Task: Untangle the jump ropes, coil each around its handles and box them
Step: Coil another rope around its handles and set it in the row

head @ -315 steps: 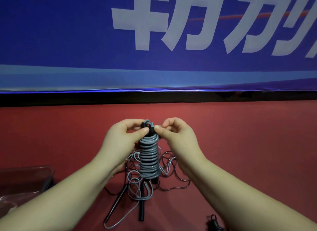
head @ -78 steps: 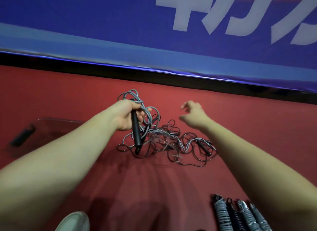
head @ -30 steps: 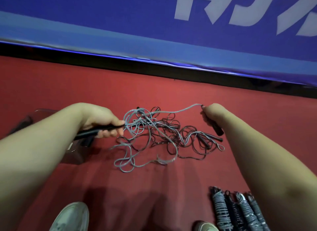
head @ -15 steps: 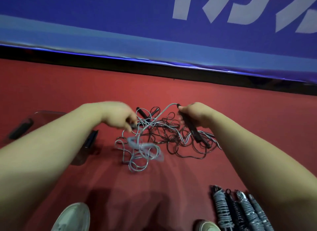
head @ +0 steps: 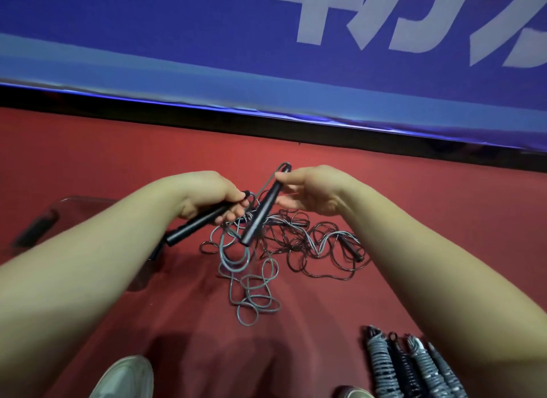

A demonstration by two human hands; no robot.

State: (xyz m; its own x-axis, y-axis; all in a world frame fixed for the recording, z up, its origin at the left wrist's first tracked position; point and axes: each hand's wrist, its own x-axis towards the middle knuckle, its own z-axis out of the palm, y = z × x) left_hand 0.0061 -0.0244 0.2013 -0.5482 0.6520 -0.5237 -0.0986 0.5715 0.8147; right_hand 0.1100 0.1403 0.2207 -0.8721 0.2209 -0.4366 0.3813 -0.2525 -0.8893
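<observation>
Wrapping the lower handle [head: 195, 229], left grip [head: 207, 196] faces right grip [head: 313, 193] pinching the upper handle [head: 260, 217].

Tangle [head: 299, 237] of thin dark + grey-white jump ropes lies loose on red floor [head: 444, 220], w/ a loose handle [head: 350, 248], black, at its right edge. Grey rope [head: 251, 288] spills in loops off tangle's near-left side. Its 2 black stick handles are held just above tangle: low handle [head: 195, 226] in left hand [head: 213, 196], slanting down-left; steep handle [head: 260, 214] pinched in right hand [head: 313, 190], rope end up. 4 coiled ropes [head: 408, 368], wound tight, lie side by side near-right of tangle. Clear box [head: 88, 198] sits left of tangle.
</observation>
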